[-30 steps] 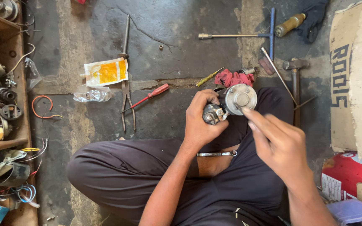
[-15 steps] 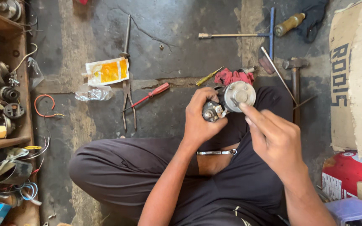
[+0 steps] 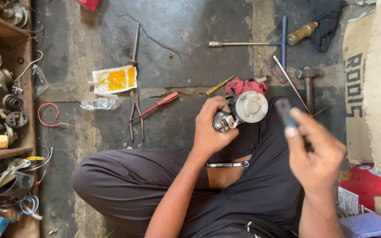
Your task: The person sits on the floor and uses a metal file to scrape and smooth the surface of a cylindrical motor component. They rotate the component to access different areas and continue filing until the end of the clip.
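I sit cross-legged on a dark concrete floor. My left hand (image 3: 211,128) grips a small metal motor unit (image 3: 243,111) with a round silver end cap, held above my lap. My right hand (image 3: 316,154) is off to the right of the motor, apart from it, and holds a thin dark tool (image 3: 284,111) between thumb and fingers; the tool is blurred. A red rag (image 3: 243,85) lies on the floor just behind the motor.
On the floor lie a red-handled screwdriver (image 3: 157,105), pliers (image 3: 135,112), a yellow packet (image 3: 113,79), a yellow screwdriver (image 3: 219,85), a T-handle wrench (image 3: 252,43) and a hammer (image 3: 308,83). Wooden shelves (image 3: 5,31) with motor parts and wires stand left. Cardboard (image 3: 375,79) and a red box (image 3: 367,189) stand right.
My right hand has pulled away from the motor's end cap toward the right and nearer the camera, now with a dark tool in it. My left hand keeps its grip on the motor.
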